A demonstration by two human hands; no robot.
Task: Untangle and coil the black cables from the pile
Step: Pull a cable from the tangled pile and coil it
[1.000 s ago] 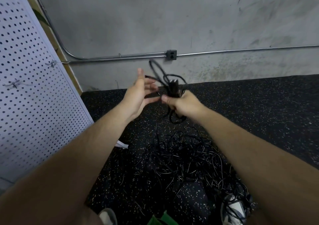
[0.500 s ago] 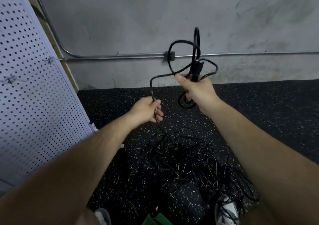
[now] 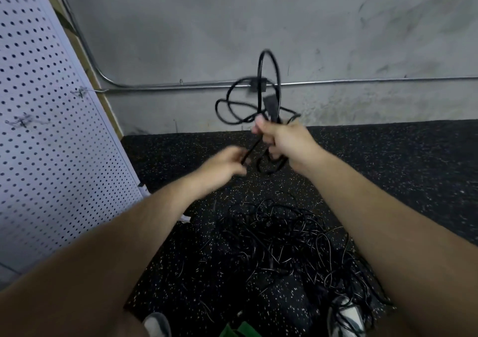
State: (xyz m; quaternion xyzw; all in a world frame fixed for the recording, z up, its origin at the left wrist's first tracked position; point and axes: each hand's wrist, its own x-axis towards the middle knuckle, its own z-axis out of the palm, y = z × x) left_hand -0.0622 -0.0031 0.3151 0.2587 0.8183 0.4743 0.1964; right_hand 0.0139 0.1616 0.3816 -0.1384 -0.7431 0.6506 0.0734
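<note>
Left hand (image 3: pixel 222 167) higher, cable (image 3: pixel 252 148) between fingers (image 3: pixel 239 171)

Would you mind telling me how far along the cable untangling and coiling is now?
Early on. No finished coil is in view. In hand: the right hand grips a few loose loops of one black cable, while the left hand pinches its trailing length. Left: the tangled pile on the floor.
</note>
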